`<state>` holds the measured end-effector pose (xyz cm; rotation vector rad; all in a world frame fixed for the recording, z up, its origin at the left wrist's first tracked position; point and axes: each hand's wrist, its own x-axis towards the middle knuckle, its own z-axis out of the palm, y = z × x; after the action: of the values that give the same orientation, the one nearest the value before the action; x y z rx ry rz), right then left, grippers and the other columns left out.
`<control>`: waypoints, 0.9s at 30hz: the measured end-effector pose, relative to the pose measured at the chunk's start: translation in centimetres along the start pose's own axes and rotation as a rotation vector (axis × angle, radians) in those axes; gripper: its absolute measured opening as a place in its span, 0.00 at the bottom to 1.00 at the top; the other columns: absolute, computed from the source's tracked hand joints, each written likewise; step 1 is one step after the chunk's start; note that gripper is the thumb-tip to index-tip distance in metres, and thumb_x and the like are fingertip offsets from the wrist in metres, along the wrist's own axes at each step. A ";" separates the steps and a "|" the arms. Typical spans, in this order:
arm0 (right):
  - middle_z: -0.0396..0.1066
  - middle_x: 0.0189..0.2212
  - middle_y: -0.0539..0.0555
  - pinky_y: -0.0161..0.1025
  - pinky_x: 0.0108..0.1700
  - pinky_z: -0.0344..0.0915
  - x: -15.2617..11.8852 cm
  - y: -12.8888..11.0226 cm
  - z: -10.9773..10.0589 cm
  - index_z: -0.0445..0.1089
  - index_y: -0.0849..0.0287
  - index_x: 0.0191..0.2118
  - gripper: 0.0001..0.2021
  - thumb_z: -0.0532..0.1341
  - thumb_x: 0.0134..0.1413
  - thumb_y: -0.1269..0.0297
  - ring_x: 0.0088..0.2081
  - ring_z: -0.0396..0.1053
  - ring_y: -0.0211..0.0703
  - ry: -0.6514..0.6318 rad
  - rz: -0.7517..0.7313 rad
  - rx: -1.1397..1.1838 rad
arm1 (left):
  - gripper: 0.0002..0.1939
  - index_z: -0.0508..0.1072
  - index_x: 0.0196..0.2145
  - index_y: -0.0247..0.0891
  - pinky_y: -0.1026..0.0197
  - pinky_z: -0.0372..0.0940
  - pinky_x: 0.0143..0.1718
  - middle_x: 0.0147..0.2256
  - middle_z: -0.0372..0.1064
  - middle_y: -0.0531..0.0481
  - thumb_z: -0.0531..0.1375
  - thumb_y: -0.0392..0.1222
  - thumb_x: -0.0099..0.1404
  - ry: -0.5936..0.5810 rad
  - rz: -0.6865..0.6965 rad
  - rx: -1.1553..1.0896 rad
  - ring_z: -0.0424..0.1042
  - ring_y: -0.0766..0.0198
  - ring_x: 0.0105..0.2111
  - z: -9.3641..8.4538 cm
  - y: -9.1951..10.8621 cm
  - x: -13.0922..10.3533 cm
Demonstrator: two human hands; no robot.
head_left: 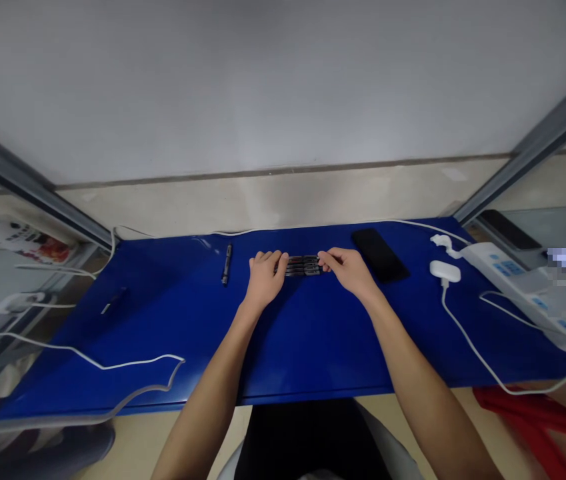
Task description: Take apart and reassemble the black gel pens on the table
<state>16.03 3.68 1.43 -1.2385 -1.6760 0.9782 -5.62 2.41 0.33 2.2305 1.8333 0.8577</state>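
Several black pens (304,266) lie side by side in a row, pointing left and right, on the blue tabletop (303,340). At their left ends is my left hand (265,277), its fingers curled and its thumb against the row, hiding those ends. My right hand (345,267) pinches at the right ends with thumb and fingertips. Left of my left hand, a single black pen (227,265) lies apart, pointing away from me. Just beyond my right hand rests a black phone (379,255).
To the right are a white earbud case (445,271) on a cable and a long white power strip (523,287). A dark pen-like object (113,301) and a white cable (133,362) lie at the left. A pale wall (283,100) rises behind the table.
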 end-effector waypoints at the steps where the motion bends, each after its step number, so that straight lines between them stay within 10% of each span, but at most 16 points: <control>1: 0.73 0.25 0.53 0.41 0.36 0.67 0.0 0.0 0.0 0.73 0.57 0.29 0.15 0.60 0.59 0.52 0.29 0.71 0.43 0.001 -0.004 0.005 | 0.19 0.65 0.28 0.40 0.58 0.49 0.37 0.28 0.69 0.49 0.46 0.48 0.74 0.002 0.001 0.000 0.63 0.58 0.34 0.0 0.0 0.0; 27: 0.75 0.32 0.54 0.41 0.39 0.68 0.2 0.5 0.3 0.74 0.57 0.35 0.10 0.64 0.54 0.56 0.35 0.73 0.44 0.013 -0.036 0.093 | 0.20 0.64 0.28 0.39 0.58 0.49 0.37 0.29 0.69 0.50 0.44 0.49 0.75 0.006 -0.006 0.027 0.63 0.59 0.34 0.1 -0.1 0.0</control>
<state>15.85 3.97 0.85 -1.1477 -1.6190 1.0125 -5.68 2.47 0.22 2.2400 1.8642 0.8438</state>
